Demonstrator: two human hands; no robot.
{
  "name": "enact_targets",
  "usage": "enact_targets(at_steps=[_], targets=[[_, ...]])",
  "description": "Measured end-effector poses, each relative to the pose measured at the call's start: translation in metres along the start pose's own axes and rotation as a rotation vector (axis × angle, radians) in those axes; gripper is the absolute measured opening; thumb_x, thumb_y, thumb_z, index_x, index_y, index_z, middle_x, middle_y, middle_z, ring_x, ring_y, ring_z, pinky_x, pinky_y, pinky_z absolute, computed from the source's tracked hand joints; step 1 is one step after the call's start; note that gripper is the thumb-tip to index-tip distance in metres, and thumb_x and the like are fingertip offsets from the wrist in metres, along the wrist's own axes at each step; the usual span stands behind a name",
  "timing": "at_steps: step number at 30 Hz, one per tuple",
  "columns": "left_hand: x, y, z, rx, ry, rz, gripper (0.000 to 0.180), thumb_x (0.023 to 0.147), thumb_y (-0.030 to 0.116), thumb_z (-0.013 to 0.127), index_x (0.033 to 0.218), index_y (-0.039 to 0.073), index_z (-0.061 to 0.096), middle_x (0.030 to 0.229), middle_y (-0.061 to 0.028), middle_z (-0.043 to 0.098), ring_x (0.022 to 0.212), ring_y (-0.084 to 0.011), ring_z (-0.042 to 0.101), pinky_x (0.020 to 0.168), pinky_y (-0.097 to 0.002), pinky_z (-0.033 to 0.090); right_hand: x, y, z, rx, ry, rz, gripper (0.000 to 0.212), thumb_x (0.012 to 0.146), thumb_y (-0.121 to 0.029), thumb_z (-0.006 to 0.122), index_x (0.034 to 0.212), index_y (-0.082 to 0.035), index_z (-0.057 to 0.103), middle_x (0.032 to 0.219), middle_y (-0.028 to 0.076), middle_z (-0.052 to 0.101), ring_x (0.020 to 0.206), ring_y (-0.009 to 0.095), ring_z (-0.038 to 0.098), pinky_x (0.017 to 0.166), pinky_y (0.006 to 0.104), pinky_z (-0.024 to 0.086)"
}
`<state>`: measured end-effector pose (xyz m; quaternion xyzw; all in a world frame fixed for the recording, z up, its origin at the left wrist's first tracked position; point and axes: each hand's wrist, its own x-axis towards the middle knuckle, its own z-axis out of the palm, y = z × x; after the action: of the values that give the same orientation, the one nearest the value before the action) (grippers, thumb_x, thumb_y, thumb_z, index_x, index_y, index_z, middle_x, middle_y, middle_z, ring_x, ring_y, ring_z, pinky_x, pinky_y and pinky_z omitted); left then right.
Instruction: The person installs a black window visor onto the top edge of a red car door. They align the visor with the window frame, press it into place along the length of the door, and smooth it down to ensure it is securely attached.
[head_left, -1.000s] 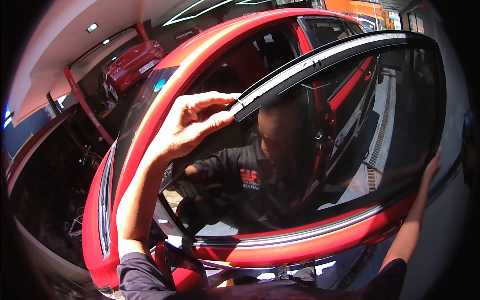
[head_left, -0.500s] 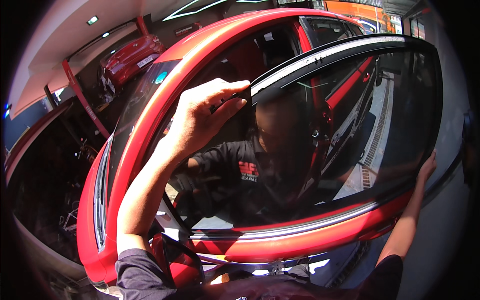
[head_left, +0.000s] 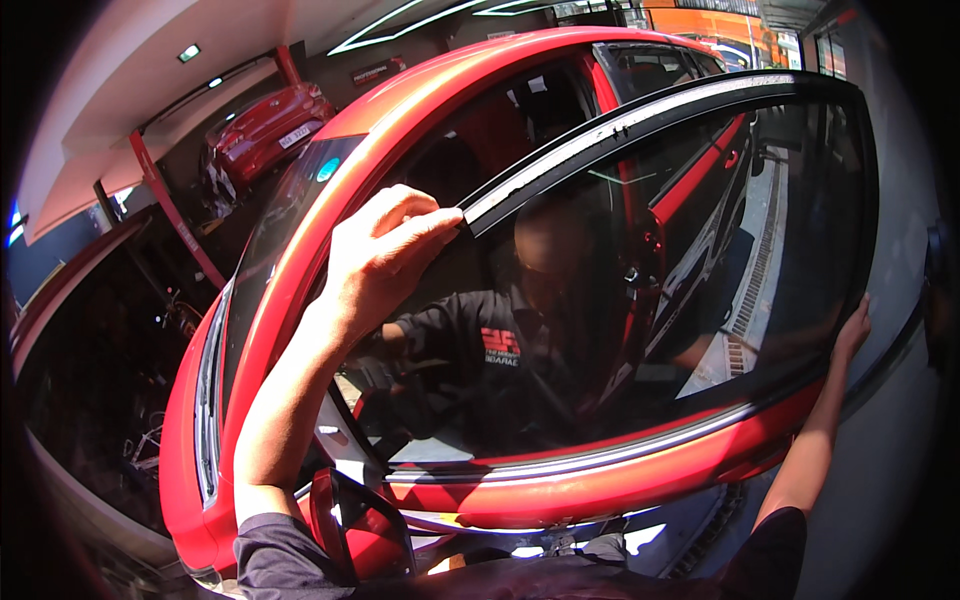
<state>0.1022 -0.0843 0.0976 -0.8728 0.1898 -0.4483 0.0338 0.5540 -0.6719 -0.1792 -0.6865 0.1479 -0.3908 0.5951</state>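
Note:
A red car door point(head_left: 600, 492) stands open in front of me, its dark window point(head_left: 590, 390) reflecting a person in a black shirt. My left hand point(head_left: 380, 265) is closed at the upper front of the black window frame point(head_left: 868, 190), thumb and fingers pinched on its sloping edge. From that pinch a pale, glossy strip point(head_left: 550, 160) runs back along the top of the frame. My right hand point(head_left: 853, 328) grips the rear edge of the frame, low down, with its fingers partly hidden. The door mirror point(head_left: 360, 520) is below my left forearm.
Behind the door is the red car's body point(head_left: 370, 110), with its windshield point(head_left: 290, 200) to the left. The rear door point(head_left: 690, 185) also stands open. Farther back, another red car point(head_left: 265, 125) is beside a red lift post point(head_left: 175, 210). A floor grate point(head_left: 752, 280) shows through the glass.
My left hand has moved down and to the left along the frame's sloping edge, and more of the pale strip shows behind it. The right hand stays at the rear edge.

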Motion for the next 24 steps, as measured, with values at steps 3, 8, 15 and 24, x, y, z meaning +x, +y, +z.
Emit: enact_targets(at_steps=[3, 8, 15, 24], targets=[[0.004, -0.001, 0.001, 0.241, 0.007, 0.199, 0.027, 0.075, -0.002, 0.077, 0.100, 0.007, 0.070, 0.090, -0.0075, 0.063, 0.078, -0.0205, 0.065, 0.064, -0.0302, 0.055, 0.010, 0.009, -0.006, -0.035, 0.021, -0.054, 0.075, 0.100, -0.057, 0.043, 0.123, 0.012, 0.060, 0.123, 0.029, 0.064, 0.117, 0.040, 0.060, 0.100, 0.0409, 0.044], [0.020, 0.016, -0.004, 0.584, -0.162, 0.333, 0.020, 0.077, 0.009, 0.069, 0.095, 0.004, 0.063, 0.088, -0.0084, 0.058, 0.083, -0.0230, 0.061, 0.074, -0.0347, 0.051, 0.004, 0.009, -0.008, -0.061, 0.046, -0.078, 0.075, 0.101, -0.057, 0.042, 0.119, 0.013, 0.061, 0.118, 0.031, 0.065, 0.113, 0.043, 0.061, 0.097, 0.0428, 0.045], [0.088, 0.003, -0.030, 0.453, 0.332, 0.224, 0.008, 0.096, 0.005, 0.059, 0.102, 0.002, 0.056, 0.085, -0.0109, 0.061, 0.071, -0.0221, 0.061, 0.065, -0.0314, 0.050, 0.006, 0.006, -0.023, -0.067, 0.060, -0.103, 0.072, 0.101, -0.055, 0.042, 0.118, 0.013, 0.062, 0.116, 0.031, 0.065, 0.110, 0.047, 0.060, 0.095, 0.0445, 0.045], [0.134, 0.204, 0.062, -0.152, 0.173, 0.445, 0.038, 0.089, 0.026, 0.071, 0.071, 0.007, 0.045, 0.064, -0.0064, 0.043, 0.056, -0.0255, 0.053, 0.050, -0.0383, 0.044, -0.024, -0.031, 0.017, -0.032, 0.086, -0.214, 0.068, 0.104, -0.048, 0.039, 0.103, 0.014, 0.067, 0.099, 0.036, 0.065, 0.096, 0.054, 0.058, 0.086, 0.0533, 0.043]])
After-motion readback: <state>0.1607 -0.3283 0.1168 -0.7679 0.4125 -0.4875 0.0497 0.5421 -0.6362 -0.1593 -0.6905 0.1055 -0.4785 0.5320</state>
